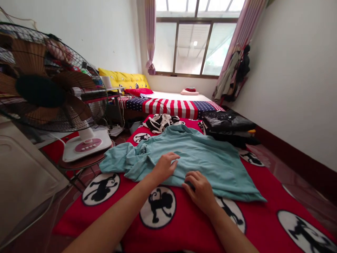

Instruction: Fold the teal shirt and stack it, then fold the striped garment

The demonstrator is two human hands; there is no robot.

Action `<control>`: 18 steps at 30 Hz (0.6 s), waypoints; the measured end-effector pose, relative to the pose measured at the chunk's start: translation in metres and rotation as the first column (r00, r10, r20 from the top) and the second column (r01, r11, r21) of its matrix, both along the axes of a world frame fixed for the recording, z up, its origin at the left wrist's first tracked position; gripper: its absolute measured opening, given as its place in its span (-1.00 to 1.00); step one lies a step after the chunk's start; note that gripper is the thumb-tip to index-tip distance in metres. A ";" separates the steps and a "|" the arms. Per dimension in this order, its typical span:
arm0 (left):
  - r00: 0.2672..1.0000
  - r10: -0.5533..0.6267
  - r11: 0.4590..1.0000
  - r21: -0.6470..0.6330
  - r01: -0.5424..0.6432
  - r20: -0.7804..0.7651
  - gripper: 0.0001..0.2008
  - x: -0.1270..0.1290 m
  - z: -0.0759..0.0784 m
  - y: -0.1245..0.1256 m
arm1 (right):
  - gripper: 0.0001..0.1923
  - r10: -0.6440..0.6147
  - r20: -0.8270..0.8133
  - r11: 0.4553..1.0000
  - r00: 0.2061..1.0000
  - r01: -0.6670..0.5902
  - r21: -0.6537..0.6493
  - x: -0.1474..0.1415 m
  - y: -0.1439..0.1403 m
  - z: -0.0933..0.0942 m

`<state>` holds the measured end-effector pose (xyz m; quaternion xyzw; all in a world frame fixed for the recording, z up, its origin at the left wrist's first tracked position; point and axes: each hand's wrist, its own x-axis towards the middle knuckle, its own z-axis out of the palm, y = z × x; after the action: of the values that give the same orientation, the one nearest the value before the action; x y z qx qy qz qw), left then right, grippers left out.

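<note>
A light teal shirt lies spread over a red blanket printed with black monkeys in white circles. Its left part is bunched into folds, while the right part lies flatter. My left hand rests on the near-middle of the shirt, fingers stretched out and holding nothing. Beside it, at the shirt's near edge, my right hand is curled with its fingers bent. A small dark patch shows between its thumb and fingers; I cannot tell whether it is an object or shadow.
A black-and-white cloth lies beyond the shirt. Folded dark clothes are stacked at the right. On the left, a large fan stands on a round stool. Behind is a bed with a flag-patterned cover, below a window.
</note>
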<state>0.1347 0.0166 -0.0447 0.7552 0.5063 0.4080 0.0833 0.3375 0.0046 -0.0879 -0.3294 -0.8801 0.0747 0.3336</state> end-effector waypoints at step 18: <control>0.734 0.640 0.750 -0.025 -0.661 -0.226 -0.70 0.000 -0.039 0.024 | -0.76 -0.291 -0.003 0.939 0.957 0.285 -0.191 -0.018 0.029 0.015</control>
<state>0.1351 0.0409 -0.0840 0.5623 0.7647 0.3049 -0.0776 0.3193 0.0338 -0.0728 -0.4835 -0.8061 0.1132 0.3220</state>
